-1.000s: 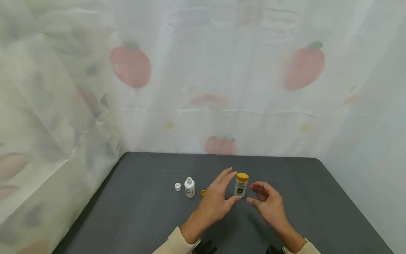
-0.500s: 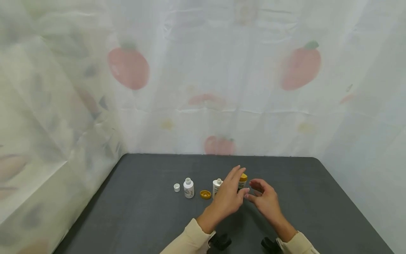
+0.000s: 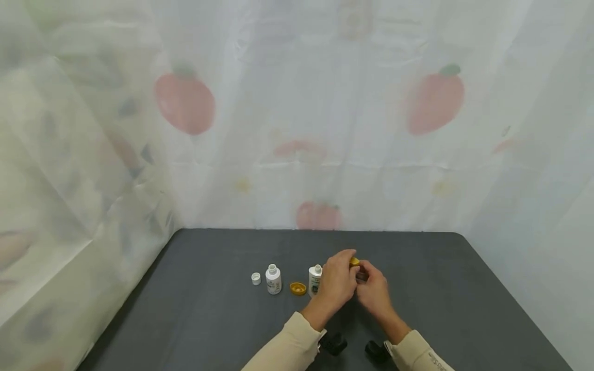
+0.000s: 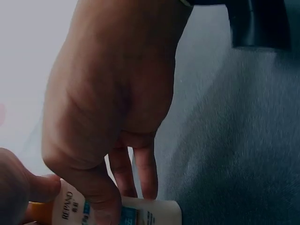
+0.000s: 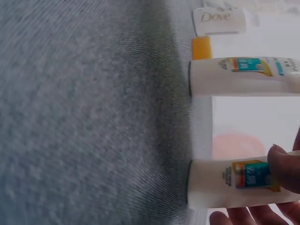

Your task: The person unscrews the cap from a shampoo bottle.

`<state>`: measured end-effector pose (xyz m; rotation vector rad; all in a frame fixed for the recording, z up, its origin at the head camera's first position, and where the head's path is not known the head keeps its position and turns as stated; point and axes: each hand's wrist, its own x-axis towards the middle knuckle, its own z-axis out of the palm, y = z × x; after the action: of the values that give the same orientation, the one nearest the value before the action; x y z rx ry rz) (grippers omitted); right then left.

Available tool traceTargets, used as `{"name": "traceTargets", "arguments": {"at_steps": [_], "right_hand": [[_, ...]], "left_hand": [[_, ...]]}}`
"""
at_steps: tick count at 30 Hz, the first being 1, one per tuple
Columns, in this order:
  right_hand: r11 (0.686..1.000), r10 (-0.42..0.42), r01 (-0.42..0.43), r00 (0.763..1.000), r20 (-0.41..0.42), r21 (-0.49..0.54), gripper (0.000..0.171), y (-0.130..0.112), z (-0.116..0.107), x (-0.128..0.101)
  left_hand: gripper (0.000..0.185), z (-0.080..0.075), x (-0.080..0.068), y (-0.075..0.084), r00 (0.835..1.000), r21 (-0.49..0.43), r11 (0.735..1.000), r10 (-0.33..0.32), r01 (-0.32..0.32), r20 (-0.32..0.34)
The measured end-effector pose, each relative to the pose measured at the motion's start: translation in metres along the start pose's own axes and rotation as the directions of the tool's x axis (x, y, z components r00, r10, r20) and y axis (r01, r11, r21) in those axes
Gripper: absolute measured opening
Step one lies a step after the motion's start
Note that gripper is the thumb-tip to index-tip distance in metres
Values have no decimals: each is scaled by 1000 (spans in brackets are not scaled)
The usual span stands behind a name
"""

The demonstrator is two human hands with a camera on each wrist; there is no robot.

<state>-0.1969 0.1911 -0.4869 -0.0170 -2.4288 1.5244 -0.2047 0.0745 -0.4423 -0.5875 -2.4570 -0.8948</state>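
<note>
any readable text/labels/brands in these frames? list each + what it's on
"Dove": on the small white bottle farthest from the hands, right wrist view.
"ONIVUEI" or similar, uncertain: on the bottle the left hand grips, left wrist view, sideways and partly covered.
Teal and orange label print on the uncapped bottle: too small to read.
Head view: all bottle labels too small to read.

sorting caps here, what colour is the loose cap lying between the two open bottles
Yellow-orange: the loose round plastic cap lies open side up on the dark table; head view shows it best.
</note>
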Motion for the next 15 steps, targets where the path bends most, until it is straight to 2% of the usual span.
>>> {"name": "traceTargets", "arguments": {"at_steps": [5, 10, 15], "right_hand": [[999, -26, 26, 999, -22, 24, 32, 3, 5, -1], [997, -74, 74, 995, -66, 5, 30, 6, 4, 0], [993, -119, 118, 987, -111, -15, 31, 4, -1, 1]], "left_hand": [[18, 4, 1, 0, 999, 25, 1000, 8, -7, -51], [15, 2, 3, 3, 1000, 14, 1000, -2, 2, -24], [19, -1, 6, 5, 1000, -9, 1000, 7, -7, -25]]}}
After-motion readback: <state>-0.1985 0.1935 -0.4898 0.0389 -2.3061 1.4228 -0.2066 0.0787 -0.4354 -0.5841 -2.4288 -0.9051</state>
